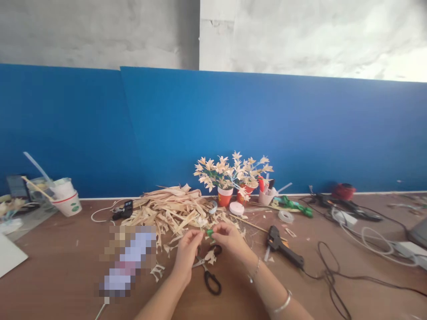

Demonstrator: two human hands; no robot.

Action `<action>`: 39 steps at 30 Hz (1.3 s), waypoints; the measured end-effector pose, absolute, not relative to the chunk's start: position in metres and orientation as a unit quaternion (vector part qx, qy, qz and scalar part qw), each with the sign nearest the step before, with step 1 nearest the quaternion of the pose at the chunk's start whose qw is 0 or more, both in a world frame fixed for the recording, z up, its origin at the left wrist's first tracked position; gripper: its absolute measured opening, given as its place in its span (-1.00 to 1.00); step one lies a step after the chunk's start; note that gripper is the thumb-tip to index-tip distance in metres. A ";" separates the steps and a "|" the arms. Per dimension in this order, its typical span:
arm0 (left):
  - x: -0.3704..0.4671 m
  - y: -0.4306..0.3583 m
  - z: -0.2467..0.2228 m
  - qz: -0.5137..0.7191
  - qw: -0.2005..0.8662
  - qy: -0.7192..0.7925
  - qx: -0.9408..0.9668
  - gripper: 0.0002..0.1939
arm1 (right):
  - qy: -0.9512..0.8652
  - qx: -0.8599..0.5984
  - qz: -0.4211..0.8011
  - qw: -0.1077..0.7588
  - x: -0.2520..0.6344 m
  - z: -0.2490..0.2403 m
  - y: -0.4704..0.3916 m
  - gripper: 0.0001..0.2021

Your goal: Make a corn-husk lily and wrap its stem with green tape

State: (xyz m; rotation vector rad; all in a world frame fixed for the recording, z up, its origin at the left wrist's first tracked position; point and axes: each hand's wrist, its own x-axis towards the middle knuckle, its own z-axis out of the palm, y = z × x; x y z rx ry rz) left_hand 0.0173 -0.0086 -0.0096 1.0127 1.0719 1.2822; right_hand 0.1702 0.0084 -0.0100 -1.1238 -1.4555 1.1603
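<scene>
Scissors (205, 267) on the table (230, 307) close to you, your left hand (187, 250) pinching a pale flower (201, 222), your right hand (230, 239) fingertip-gripping a green strip (210, 233) just beside it, dried husks (170, 208) heaped beyond, red cups (224, 198) of blossoms (220, 167), blue partition (213, 120) behind.

A small, pale cream flower (202, 222) is held just above the table (66, 275), out from its back edge, petals spread and tips pointing upward. Just right of it and slightly nearer the front edge is a short, bright green strip (210, 233), bunched up, perhaps tape; the view is too small to be sure.
</scene>
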 end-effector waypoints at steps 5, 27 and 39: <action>0.018 -0.009 -0.013 0.531 0.579 0.427 0.447 -0.79 | -0.586 -0.448 0.491 0.464 0.170 -0.009 0.002 -0.85; 0.015 -0.005 -0.025 0.530 0.583 0.429 0.442 -0.78 | -0.604 -0.425 0.482 0.471 0.166 -0.022 0.002 -0.77; 0.019 -0.010 -0.017 0.542 0.557 0.430 0.460 -0.81 | -0.590 -0.441 0.449 0.506 0.159 -0.017 0.002 -0.81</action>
